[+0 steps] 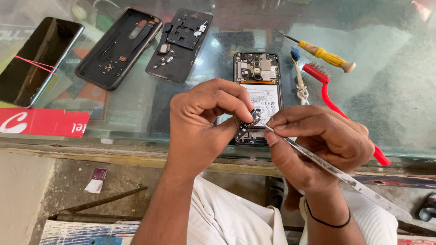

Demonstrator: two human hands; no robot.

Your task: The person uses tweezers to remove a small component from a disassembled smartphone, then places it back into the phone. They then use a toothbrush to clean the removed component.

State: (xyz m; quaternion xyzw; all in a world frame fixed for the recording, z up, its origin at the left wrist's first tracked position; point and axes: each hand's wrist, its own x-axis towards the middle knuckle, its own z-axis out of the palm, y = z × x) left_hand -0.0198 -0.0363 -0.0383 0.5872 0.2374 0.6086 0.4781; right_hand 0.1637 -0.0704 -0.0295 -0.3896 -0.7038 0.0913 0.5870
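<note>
My left hand [204, 120] pinches a small dark circuit board [248, 125] between thumb and forefinger, just above the glass counter's front edge. My right hand [318, 143] grips long metal tweezers [345, 179], whose tip touches the small board. Right behind both hands lies an opened phone [259, 81] with its battery and main board exposed; its lower end is hidden by my fingers.
On the glass counter [386, 104] lie a black back cover [119, 47], a black inner frame [179, 43], an intact phone with a red band [38, 59], a yellow-handled screwdriver [324, 55], a small brush [299, 77] and a red wire brush [336, 106]. A red sticker [43, 122] marks the front left edge.
</note>
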